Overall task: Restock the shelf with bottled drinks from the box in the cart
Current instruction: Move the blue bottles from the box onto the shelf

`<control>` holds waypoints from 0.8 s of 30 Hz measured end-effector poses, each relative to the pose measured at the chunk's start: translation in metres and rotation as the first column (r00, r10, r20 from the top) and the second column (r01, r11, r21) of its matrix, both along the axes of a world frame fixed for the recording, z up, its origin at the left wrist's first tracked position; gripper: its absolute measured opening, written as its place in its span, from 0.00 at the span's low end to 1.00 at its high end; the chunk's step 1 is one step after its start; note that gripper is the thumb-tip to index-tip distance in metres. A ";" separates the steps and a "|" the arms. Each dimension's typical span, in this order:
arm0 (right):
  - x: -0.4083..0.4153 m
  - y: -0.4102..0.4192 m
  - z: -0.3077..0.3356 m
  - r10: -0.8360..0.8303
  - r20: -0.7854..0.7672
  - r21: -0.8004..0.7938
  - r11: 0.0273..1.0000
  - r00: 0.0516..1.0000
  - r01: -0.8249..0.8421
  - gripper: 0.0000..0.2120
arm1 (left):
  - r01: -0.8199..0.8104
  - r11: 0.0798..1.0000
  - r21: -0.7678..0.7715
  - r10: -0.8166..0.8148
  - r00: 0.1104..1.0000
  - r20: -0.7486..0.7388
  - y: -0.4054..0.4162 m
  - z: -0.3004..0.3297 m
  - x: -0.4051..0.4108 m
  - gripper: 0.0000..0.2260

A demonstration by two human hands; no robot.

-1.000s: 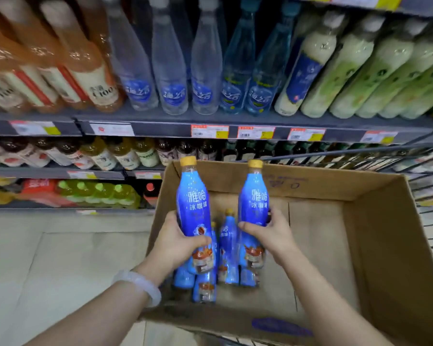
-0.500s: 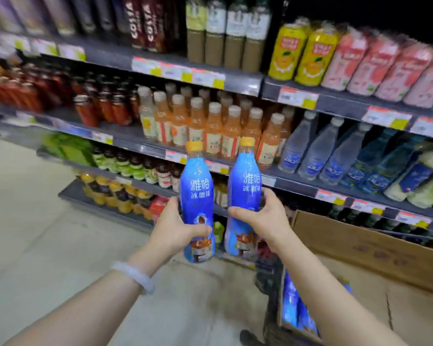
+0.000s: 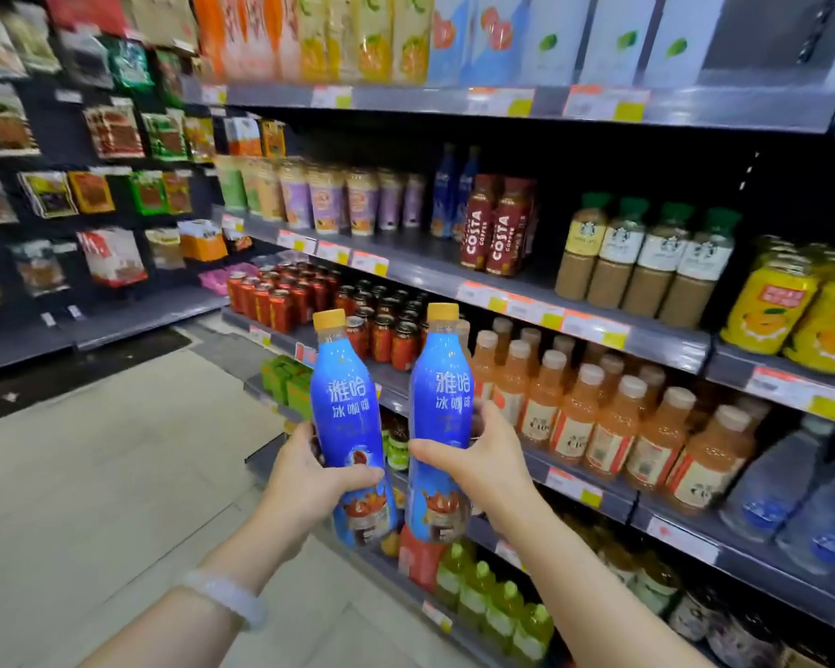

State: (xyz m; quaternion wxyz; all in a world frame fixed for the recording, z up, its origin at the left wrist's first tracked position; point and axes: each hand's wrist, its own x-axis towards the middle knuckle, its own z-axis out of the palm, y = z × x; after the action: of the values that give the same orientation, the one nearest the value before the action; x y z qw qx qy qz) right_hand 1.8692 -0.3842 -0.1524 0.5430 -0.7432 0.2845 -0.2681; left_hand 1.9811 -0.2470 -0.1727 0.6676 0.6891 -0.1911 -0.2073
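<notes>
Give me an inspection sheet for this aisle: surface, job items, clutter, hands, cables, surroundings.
Surface: grey shelf stocked with drinks; a gap left of the Costa bottles.
Job's things: two blue bottles, yellow caps, upright: left bottle, right bottle. Matching blue bottles stand behind the Costa ones.
Clutter: nothing seen.
Hands: left hand grips left bottle; right hand grips right bottle.
Cables: nothing seen.
Surroundings: snack packets on the left wall; tiled floor.
</notes>
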 end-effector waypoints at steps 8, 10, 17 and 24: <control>0.105 -0.067 0.038 0.050 0.075 -0.092 0.995 0.996 -0.043 0.27 | 0.023 0.998 -0.052 -0.018 0.996 0.083 -0.071 0.030 0.097 0.28; 0.136 -0.093 0.047 0.030 0.082 -0.122 0.992 0.996 -0.020 0.28 | 0.026 0.997 -0.067 -0.019 0.994 0.107 -0.095 0.039 0.125 0.26; 0.239 -0.172 0.074 -0.009 0.190 -0.165 0.985 0.982 0.041 0.29 | -0.008 0.993 -0.122 0.030 0.983 0.182 -0.165 0.072 0.227 0.26; 0.317 -0.220 0.104 -0.060 0.268 -0.191 0.975 0.962 0.114 0.30 | 0.036 0.979 -0.202 0.006 0.979 0.202 -0.219 0.106 0.310 0.22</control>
State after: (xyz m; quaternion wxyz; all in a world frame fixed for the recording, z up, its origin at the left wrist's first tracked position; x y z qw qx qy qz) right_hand 2.1863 -0.6037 -0.0485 0.4840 -0.7400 0.2142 -0.4151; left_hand 2.2911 -0.4662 -0.0663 0.7104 0.6329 -0.2832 -0.1208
